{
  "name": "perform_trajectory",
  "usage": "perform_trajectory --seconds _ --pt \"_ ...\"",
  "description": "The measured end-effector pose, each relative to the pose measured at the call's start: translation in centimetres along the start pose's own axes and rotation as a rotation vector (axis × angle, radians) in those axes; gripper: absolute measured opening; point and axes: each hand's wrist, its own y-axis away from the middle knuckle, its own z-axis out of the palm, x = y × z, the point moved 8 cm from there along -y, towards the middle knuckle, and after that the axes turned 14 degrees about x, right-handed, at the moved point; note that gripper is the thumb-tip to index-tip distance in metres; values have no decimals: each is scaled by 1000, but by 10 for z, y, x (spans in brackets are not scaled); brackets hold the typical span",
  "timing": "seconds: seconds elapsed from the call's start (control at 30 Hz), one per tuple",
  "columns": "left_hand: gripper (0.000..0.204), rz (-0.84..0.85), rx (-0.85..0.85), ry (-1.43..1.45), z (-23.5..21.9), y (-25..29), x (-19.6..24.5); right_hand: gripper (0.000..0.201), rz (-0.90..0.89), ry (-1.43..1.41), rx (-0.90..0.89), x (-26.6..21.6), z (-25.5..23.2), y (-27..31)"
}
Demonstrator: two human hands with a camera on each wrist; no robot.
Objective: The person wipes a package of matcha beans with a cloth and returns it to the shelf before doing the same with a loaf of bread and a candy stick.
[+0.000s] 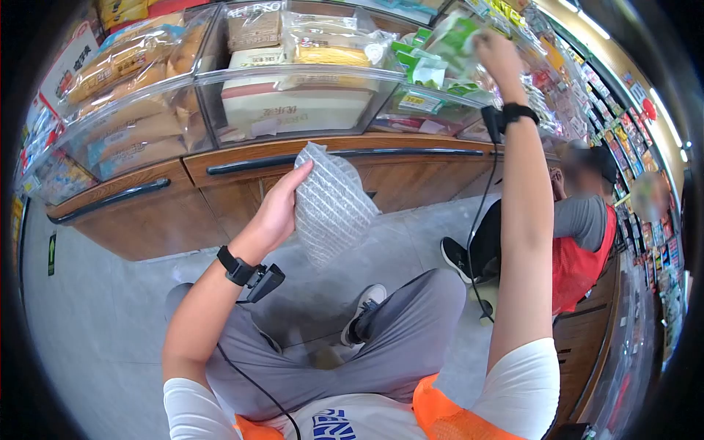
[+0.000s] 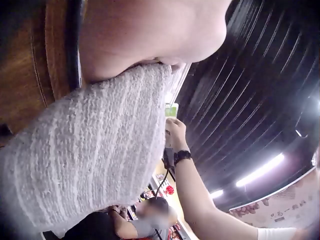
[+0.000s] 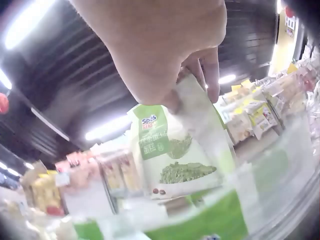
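My left hand [image 1: 277,211] grips a grey-and-white striped cloth [image 1: 331,205] by its edge, in front of the wooden drawers. In the left wrist view the ribbed cloth [image 2: 95,150] hangs from the fingers and fills the lower left. Up at the right end of the bins, my right hand [image 1: 500,60] pinches the top of a white-and-green snack bag [image 3: 175,150], holding it upright over the clear bin. More green bags [image 1: 433,70] lie in that bin beside it, partly hidden behind the clear front wall.
Clear bins hold bread packs [image 1: 125,70] and a white carton [image 1: 293,110]. Below them run wooden drawers with a black handle [image 1: 345,155]. Another person [image 1: 579,213] in a red vest crouches at the right, near packed shelves [image 1: 638,169].
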Motion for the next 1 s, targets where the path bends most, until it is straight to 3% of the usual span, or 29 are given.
perform_trajectory --seconds 0.03,0.1,0.13,0.27,0.47,0.6,0.67,0.77,0.9,0.93,1.0 --pt "43 17 5 11 -3 -1 4 36 80 -26 90 1 -31 -1" --pt "42 42 13 28 -9 -4 9 41 62 -146 199 21 -60 -8" --pt "38 35 6 75 -12 -6 10 43 117 -315 213 19 -80 1" --pt "35 217 -13 -156 1 8 37 40 207 -780 300 -14 -142 54" --pt "42 335 32 -150 8 23 59 25 392 -1036 38 -86 -145 153" --pt "41 528 67 -161 8 32 77 27 579 -1368 -80 -114 -107 223" --pt "37 588 51 -190 8 36 81 27 548 -1356 -164 -118 -77 255" --pt "34 542 -27 -425 12 38 74 24 539 -1294 -296 -130 -52 278" --pt "35 911 -30 -791 15 29 71 23 434 -1201 -398 -142 -42 293" --pt "39 808 -17 -766 11 23 66 24 456 -1193 -428 -143 -38 297" --pt "43 755 -12 -722 12 21 62 25 400 -1141 -450 -149 -41 297"
